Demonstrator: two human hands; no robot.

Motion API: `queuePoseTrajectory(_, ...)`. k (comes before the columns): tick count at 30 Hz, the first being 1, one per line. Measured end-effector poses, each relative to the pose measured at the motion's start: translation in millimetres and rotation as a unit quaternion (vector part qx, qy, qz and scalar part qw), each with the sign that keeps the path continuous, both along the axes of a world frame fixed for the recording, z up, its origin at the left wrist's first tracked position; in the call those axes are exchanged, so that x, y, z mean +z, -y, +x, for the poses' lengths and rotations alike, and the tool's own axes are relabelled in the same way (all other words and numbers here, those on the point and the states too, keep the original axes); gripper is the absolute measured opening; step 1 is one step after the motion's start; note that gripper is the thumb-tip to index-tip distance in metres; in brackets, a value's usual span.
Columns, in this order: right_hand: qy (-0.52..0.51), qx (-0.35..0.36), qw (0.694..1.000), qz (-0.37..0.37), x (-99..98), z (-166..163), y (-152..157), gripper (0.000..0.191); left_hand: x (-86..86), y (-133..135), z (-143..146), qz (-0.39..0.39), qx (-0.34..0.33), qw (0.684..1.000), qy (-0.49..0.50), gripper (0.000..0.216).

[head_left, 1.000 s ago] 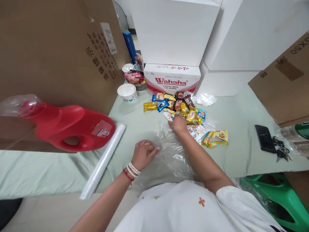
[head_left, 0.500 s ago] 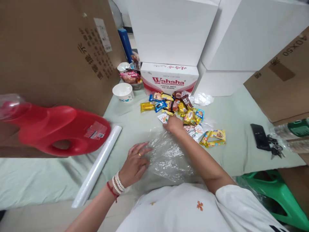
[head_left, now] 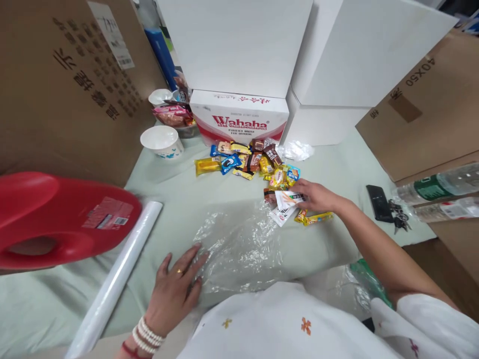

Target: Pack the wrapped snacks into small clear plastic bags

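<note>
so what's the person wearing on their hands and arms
Both forearms are bare. The left hand has a gold ring on one finger, and its wrist carries stacked white bead bracelets plus a thin red cord. The right hand shows no jewellery. Short white sleeves with small embroidered flowers.

The left hand (head_left: pixel 175 289) lies flat, palm down, fingers (head_left: pixel 194 254) spread and pointing up and right, a ring on one finger, bead bracelets at the wrist. The right arm stretches forward from the lower right, bare to the sleeve; the right hand (head_left: pixel 316 195) is palm down, fingers curled and pinched together toward the left
</note>
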State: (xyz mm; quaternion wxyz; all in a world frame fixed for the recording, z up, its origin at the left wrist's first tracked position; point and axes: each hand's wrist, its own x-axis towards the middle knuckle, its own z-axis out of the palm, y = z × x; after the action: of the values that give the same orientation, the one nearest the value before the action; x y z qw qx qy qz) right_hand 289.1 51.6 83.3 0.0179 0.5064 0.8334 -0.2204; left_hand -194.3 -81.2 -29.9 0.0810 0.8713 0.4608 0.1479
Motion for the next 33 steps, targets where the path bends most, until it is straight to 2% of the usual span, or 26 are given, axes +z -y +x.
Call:
queuePoseTrajectory(3, 0.055, 0.052, 0.997, -0.021, -13.4, -5.5, 11.7, 0.057, -3.3, 5.2, 1.2, -0.026, 0.018, 0.999, 0.012, 0.064)
queuePoseTrajectory(8, 0.142, 0.049, 0.989, -0.009, -32.0, -24.1, 8.8, 0.074, 1.8, -5.6, 18.8, -0.061, 0.108, 0.991, 0.042, 0.036)
queuePoseTrajectory(10, 0.157, 0.034, 0.987, -0.012, -34.7, -26.8, 5.9, 0.069, 6.5, -9.9, 25.6, -0.049, 0.115, 0.992, 0.031, 0.032)
queuePoseTrajectory(13, 0.165, 0.044, 0.985, -0.004, -34.3, -27.2, 5.0, 0.052, 12.6, -10.3, 33.0, -0.028, 0.105, 0.994, -0.019, 0.037)
queuePoseTrajectory(16, 0.157, 0.044, 0.986, 0.031, -21.0, -18.6, 6.6, 0.045, 15.6, -5.7, 40.2, -0.03, 0.113, 0.991, -0.063, 0.048)
queuePoseTrajectory(20, 0.106, -0.063, 0.99, 0.066, 24.0, -0.2, 9.8, 0.04, 16.0, -0.9, 58.3, -0.04, 0.137, 0.988, -0.065, 0.059)
queuePoseTrajectory(22, 0.059, -0.112, 0.99, 0.062, 42.8, -5.6, 13.5, 0.037, 16.2, -1.1, 73.0, -0.056, 0.142, 0.987, -0.05, 0.063)
queuePoseTrajectory(24, -0.011, -0.107, 0.994, 0.017, 45.0, -28.3, 19.1, 0.036, 16.7, -3.0, 89.2, -0.084, 0.142, 0.986, -0.037, 0.066)
queuePoseTrajectory(26, -0.065, -0.065, 0.994, -0.056, 28.2, -62.4, 24.9, 0.035, 16.7, -6.3, 102.6, -0.11, 0.136, 0.984, -0.025, 0.068)
queuePoseTrajectory(28, -0.055, -0.059, 0.992, -0.1, -0.5, -94.6, 28.0, 0.035, 15.8, -9.2, 107.8, -0.13, 0.13, 0.983, -0.016, 0.074)
queuePoseTrajectory(31, 0.021, -0.149, 0.986, -0.078, -40.2, -116.3, 23.5, 0.043, 12.3, -7.8, 95.8, -0.156, 0.115, 0.981, -0.006, 0.082)
queuePoseTrajectory(33, 0.042, -0.196, 0.978, -0.055, -53.4, -113.6, 16.8, 0.051, 9.7, -2.1, 78.0, -0.16, 0.082, 0.984, 0.009, 0.076)
